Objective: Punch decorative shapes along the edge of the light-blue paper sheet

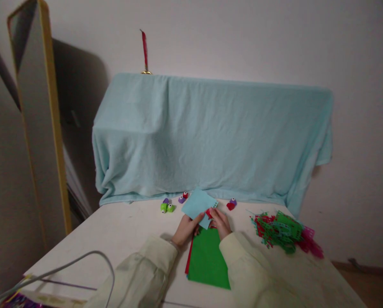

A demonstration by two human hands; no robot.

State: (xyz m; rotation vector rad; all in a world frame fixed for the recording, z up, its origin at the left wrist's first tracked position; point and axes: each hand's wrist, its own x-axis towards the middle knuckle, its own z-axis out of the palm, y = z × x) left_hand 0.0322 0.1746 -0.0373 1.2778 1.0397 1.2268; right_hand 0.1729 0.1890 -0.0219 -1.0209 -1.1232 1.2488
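Currently left hand (185, 230) is pinching hole-edged, pale-blue paper (196, 203) over green sheet's (209, 261) far end; right hand (222, 223) is grasping red gadget (208, 213), fingers partly hiding it

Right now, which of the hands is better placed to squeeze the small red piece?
Probably the right: the right hand has its fingers against the small red piece at the blue paper's edge, while the left hand holds the paper.

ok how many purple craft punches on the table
3: a purple punch behind the green punches, another just left of the light-blue sheet, another right of it; others may be hidden.
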